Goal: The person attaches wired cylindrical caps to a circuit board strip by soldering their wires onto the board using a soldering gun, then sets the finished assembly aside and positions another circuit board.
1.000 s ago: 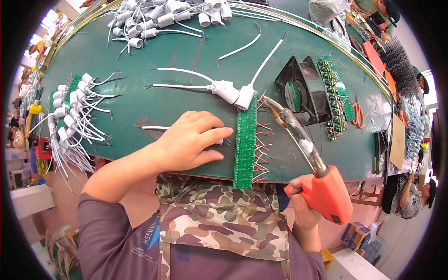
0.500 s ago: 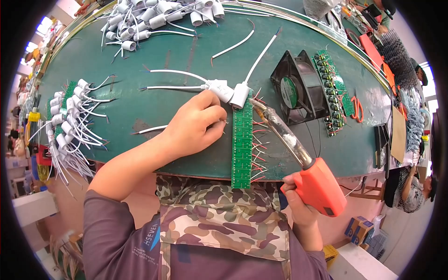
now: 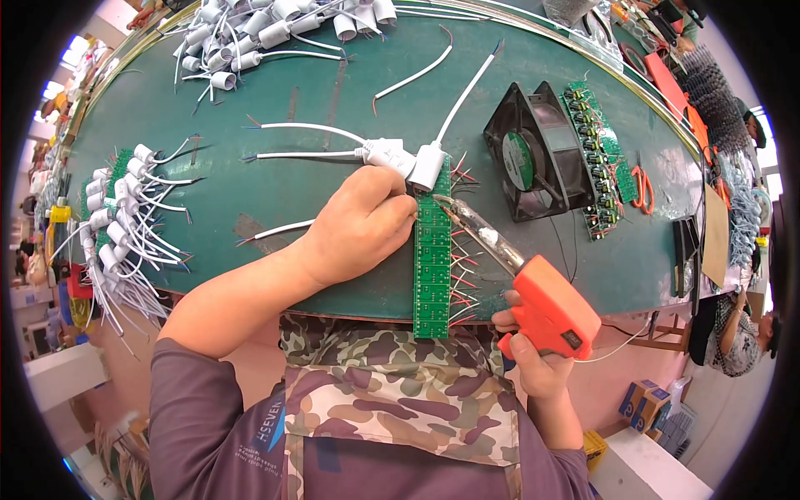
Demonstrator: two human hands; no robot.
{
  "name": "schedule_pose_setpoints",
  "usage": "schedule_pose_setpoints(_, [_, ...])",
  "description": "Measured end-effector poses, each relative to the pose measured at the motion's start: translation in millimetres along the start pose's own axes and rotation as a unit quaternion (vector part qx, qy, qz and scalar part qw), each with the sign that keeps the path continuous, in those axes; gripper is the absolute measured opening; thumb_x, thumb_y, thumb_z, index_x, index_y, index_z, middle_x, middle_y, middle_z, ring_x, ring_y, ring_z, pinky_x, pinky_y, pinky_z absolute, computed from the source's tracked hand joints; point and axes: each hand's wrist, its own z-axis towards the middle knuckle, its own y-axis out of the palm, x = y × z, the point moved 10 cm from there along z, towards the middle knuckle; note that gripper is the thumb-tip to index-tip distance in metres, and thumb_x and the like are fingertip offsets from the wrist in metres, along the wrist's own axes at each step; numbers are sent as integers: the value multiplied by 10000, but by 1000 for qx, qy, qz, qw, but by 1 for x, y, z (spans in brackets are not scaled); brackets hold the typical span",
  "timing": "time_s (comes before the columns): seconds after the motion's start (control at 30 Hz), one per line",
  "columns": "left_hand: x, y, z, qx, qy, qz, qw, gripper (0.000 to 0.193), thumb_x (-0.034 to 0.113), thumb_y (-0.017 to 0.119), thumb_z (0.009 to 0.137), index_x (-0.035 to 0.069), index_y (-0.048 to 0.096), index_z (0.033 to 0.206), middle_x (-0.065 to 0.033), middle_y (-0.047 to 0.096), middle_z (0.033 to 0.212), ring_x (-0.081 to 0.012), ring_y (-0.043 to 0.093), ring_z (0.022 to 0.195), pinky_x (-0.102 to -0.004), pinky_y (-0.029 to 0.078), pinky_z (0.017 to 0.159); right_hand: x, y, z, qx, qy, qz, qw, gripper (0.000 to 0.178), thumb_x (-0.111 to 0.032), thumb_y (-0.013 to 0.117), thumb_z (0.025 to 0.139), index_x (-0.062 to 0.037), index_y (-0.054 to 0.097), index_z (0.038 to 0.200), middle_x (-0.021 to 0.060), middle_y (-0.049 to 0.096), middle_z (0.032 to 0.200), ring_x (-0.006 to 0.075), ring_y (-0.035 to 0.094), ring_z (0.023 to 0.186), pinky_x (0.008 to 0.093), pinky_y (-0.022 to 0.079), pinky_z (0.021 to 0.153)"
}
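The left hand (image 3: 360, 229) lay knuckles-up over the spot where a white wire (image 3: 279, 230) met the green circuit strip (image 3: 432, 250), so whatever its curled fingertips pinched was hidden; whether they had hold of the wire's end could not be told. The wire itself showed only at the hand's nine o'clock, thin, with frayed coloured ends. The iron's tip was hard to make out against the strip's top edge, close to the fingertips.

The strip was a long, narrow green board, lying lengthwise from twelve to six o'clock on the green table (image 3: 250, 192), its near end reaching the table's edge. Short red and pale leads bristled from its three o'clock side. At its twelve o'clock end sat two white plastic sockets (image 3: 408, 161) with white cables trailing away.

The right hand (image 3: 533, 358) was wrapped tight around the orange pistol grip of the soldering iron (image 3: 517, 275), whose glassy, scorched barrel slanted toward ten o'clock. A square black fan (image 3: 527, 162) stood at the strip's two o'clock, beside another populated green board (image 3: 596, 162). Loose white sockets were heaped at the far edge (image 3: 275, 29), partly cut off.
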Motion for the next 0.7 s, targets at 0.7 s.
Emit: schedule_pose_setpoints(0.7, [4, 9, 3, -9, 16, 39, 999, 181, 1, 658, 662, 40, 497, 738, -115, 459, 864, -288, 520, 784, -387, 475, 733, 10, -2, -4, -10, -28, -112, 993, 356, 33, 642, 852, 37, 569, 1200, 133, 639, 1087, 182, 651, 908, 310, 528, 795])
